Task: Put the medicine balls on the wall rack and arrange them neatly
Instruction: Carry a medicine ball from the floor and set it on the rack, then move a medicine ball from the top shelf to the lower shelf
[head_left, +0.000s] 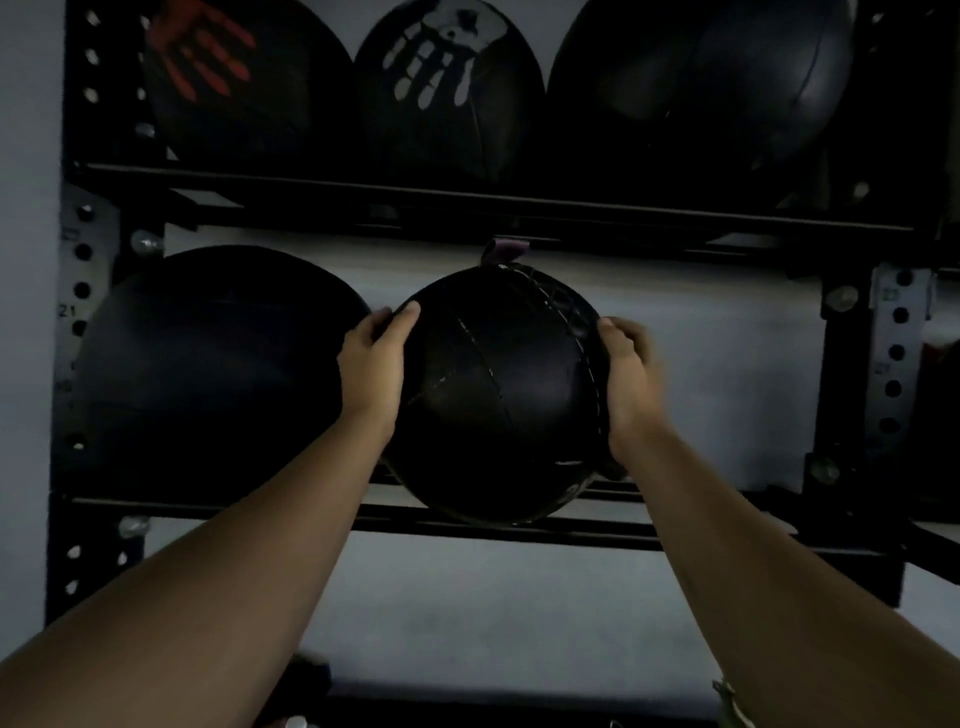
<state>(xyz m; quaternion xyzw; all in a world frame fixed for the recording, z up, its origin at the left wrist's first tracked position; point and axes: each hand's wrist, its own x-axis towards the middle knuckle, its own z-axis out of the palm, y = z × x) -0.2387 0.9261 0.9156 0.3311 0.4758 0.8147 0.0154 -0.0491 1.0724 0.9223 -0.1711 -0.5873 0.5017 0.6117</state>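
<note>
A black stitched medicine ball (498, 395) with a purple loop on top sits at the middle of the rack's lower shelf rail (675, 540). My left hand (374, 364) grips its left side and my right hand (631, 379) grips its right side. A larger black ball (208, 374) rests on the same shelf just to the left, close to my left hand. On the upper shelf (467, 200) stand three black balls: one with a red handprint (234, 78), one with a white handprint (447, 88), and a plain one (717, 88).
The black steel rack has perforated uprights on the left (83, 312) and right (893, 353), fixed against a pale wall (701, 364). The lower shelf to the right of the held ball holds nothing. Dark objects lie at the bottom edge.
</note>
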